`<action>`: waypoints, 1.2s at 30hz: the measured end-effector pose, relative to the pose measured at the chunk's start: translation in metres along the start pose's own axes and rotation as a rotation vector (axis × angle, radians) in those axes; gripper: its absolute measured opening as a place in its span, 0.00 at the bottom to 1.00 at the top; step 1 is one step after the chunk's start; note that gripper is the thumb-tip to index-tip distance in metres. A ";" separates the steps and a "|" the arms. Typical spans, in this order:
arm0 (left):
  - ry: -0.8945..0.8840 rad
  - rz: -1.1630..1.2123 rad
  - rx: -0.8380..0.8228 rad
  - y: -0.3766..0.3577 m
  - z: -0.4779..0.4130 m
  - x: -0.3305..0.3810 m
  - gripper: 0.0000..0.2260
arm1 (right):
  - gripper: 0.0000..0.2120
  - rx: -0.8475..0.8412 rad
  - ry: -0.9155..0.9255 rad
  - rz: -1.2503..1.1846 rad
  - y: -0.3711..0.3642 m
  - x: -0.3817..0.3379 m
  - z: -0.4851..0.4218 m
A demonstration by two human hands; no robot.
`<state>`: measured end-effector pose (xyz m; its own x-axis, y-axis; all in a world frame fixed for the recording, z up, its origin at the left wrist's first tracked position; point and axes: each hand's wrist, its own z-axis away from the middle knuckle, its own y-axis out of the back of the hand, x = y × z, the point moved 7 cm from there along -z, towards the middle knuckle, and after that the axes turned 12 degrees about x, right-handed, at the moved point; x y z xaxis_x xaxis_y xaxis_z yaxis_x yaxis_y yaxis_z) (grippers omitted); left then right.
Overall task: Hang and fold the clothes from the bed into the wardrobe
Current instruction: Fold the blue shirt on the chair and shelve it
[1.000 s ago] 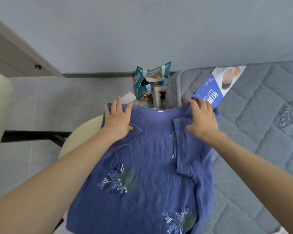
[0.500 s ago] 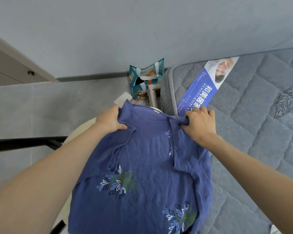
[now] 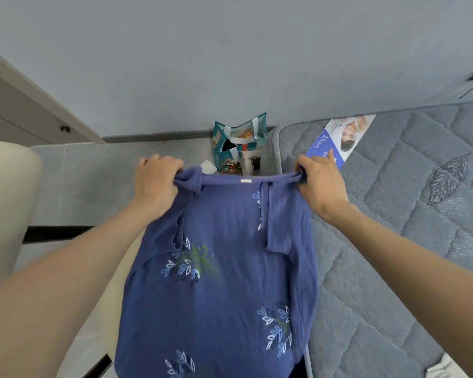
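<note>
A blue shirt [image 3: 230,268] with white and blue leaf prints hangs in front of me, its sleeves folded in over the back. My left hand [image 3: 155,181] grips its left shoulder and my right hand [image 3: 318,184] grips its right shoulder, so the collar edge is stretched straight between them. The shirt hangs over the left edge of the grey quilted mattress [image 3: 407,241]. The wardrobe is not in view.
A teal gift bag [image 3: 238,143] stands on the tiled floor against the grey wall, beside the mattress corner. A blue and white label [image 3: 339,140] lies on the mattress. A cream round seat [image 3: 8,203] is at the left, partly behind my arm.
Both hands went from lying flat on the shirt to gripping its shoulders. They have lifted it and pulled the collar edge taut between them.
</note>
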<state>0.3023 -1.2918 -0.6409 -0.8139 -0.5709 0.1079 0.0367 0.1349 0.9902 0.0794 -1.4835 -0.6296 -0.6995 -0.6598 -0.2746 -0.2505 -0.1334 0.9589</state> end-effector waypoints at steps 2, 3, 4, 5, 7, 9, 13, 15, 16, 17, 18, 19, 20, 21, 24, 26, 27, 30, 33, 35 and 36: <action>0.005 -0.039 0.084 0.013 -0.018 -0.006 0.12 | 0.10 0.118 -0.027 -0.063 0.012 -0.007 -0.017; 0.017 -0.055 0.128 0.019 -0.025 -0.009 0.12 | 0.10 0.156 -0.023 -0.073 0.015 -0.010 -0.024; 0.035 -0.065 0.171 0.024 -0.029 -0.012 0.12 | 0.09 0.183 -0.009 -0.074 0.018 -0.014 -0.029; 0.056 -0.071 0.210 0.028 -0.030 -0.015 0.13 | 0.09 0.204 0.013 -0.073 0.019 -0.018 -0.031; 0.074 -0.063 0.279 0.033 -0.023 -0.022 0.15 | 0.06 0.212 0.069 -0.072 0.018 -0.027 -0.028; 0.022 -0.004 0.326 0.037 -0.002 -0.023 0.18 | 0.05 0.173 0.103 -0.039 0.014 -0.035 -0.014; -0.143 0.081 0.286 0.036 0.061 -0.026 0.24 | 0.12 0.030 0.142 0.048 0.002 -0.043 0.033; -0.189 0.089 0.220 0.028 0.094 -0.029 0.29 | 0.13 -0.063 0.127 0.058 -0.006 -0.043 0.064; -0.211 0.101 0.180 0.022 0.111 -0.029 0.30 | 0.13 -0.108 0.125 0.064 -0.011 -0.044 0.082; -0.240 0.121 0.142 0.017 0.126 -0.028 0.31 | 0.13 -0.149 0.130 0.075 -0.016 -0.044 0.100; -0.273 0.146 0.107 0.013 0.141 -0.027 0.31 | 0.14 -0.190 0.134 0.086 -0.021 -0.045 0.118; -0.302 0.163 0.075 0.009 0.154 -0.027 0.32 | 0.14 -0.230 0.132 0.101 -0.026 -0.044 0.136; -0.325 0.165 0.043 0.006 0.167 -0.027 0.33 | 0.15 -0.273 0.123 0.127 -0.031 -0.043 0.152; -0.343 0.154 -0.002 0.000 0.178 -0.028 0.34 | 0.15 -0.315 0.109 0.158 -0.037 -0.041 0.168; -0.358 0.063 -0.354 -0.032 0.212 -0.034 0.35 | 0.16 -0.424 0.067 0.223 -0.051 -0.034 0.206; -0.335 0.032 -0.568 -0.048 0.230 -0.041 0.29 | 0.14 -0.489 0.057 0.229 -0.059 -0.032 0.224; -0.326 0.044 -0.606 -0.051 0.235 -0.043 0.27 | 0.13 -0.525 0.056 0.222 -0.062 -0.032 0.231; -0.189 0.148 -0.519 -0.046 0.235 -0.044 0.26 | 0.16 -0.580 -0.059 0.112 -0.064 -0.031 0.242; 0.219 0.408 -0.241 -0.032 0.213 -0.048 0.20 | 0.23 -0.490 -0.225 -0.002 -0.057 -0.032 0.233; 0.471 0.547 -0.098 -0.032 0.193 -0.054 0.10 | 0.20 -0.320 -0.235 -0.048 -0.050 -0.038 0.218; 0.586 0.595 -0.059 -0.035 0.185 -0.056 0.09 | 0.17 -0.234 -0.226 -0.065 -0.047 -0.041 0.209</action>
<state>0.2398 -1.1145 -0.6977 -0.2166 -0.7482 0.6271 0.4085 0.5140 0.7543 -0.0199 -1.2958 -0.6782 -0.8244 -0.4670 -0.3197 -0.1571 -0.3538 0.9220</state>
